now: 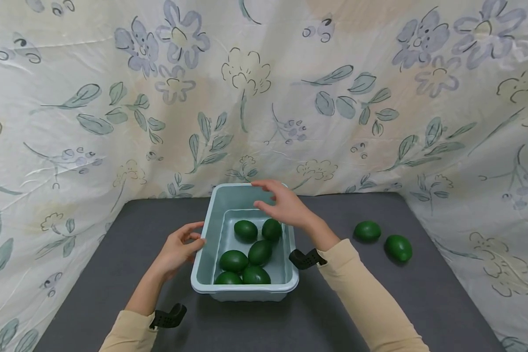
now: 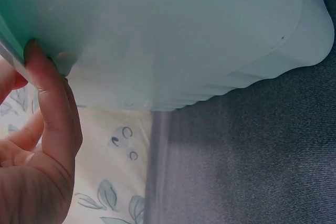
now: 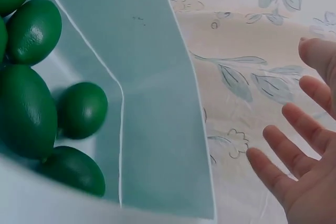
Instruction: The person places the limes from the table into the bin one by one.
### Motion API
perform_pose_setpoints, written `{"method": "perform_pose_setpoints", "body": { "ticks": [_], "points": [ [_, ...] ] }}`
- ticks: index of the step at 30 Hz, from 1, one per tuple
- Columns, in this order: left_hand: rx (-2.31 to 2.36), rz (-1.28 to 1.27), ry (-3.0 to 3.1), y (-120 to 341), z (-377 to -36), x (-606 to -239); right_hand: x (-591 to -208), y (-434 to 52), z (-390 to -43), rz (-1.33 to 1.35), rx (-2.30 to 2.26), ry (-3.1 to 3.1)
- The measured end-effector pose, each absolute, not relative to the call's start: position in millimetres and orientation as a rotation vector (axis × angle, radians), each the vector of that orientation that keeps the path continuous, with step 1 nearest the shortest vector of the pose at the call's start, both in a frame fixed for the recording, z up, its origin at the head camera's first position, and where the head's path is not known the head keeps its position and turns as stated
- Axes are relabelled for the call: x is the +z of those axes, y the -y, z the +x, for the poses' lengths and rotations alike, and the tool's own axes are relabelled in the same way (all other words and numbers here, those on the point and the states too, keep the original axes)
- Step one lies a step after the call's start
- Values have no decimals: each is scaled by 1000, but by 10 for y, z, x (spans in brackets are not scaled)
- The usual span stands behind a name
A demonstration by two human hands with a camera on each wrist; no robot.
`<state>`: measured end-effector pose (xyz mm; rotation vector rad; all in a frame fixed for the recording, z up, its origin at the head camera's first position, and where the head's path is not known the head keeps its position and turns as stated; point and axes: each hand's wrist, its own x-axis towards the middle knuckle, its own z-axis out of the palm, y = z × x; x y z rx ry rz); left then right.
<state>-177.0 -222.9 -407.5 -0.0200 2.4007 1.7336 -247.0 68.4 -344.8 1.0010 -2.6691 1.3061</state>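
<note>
A pale blue-green plastic bin [image 1: 205, 244] stands on the dark table, its long side running away from me. Several glossy, dark green, egg-shaped fruits [image 1: 233, 261] lie on its floor, mostly toward the near end. At the bin's left rim, my left hand [image 1: 178, 250] holds on with thumb and fingers; the left wrist view shows fingertips [image 2: 32, 51] against the outer wall just under the lip. Over the far right part of the bin, my right hand [image 1: 286, 205] hovers with fingers spread and nothing in it. In the right wrist view its palm [image 3: 315, 187] is bare.
Two more green fruits [image 1: 383, 239] lie on the dark tabletop [image 1: 334, 303] to the right of the bin, beyond my right forearm. A floral curtain [image 1: 264, 98] hangs behind the table and along both sides. Black bands [image 1: 307, 259] are strapped round both wrists.
</note>
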Motion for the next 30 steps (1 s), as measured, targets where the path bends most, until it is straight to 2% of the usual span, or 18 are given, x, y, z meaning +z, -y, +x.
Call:
{"method": "perform_pose_setpoints", "body": {
  "ticks": [16, 30],
  "points": [
    [1740, -16, -2389, 2238, -1778, -4079, -3553, -1097, -2302, 952, 1235, 2471],
    [1734, -13, -2397, 2232, -1777, -4079, -3729, -1587, -2159, 758, 1248, 2486]
  ]
}}
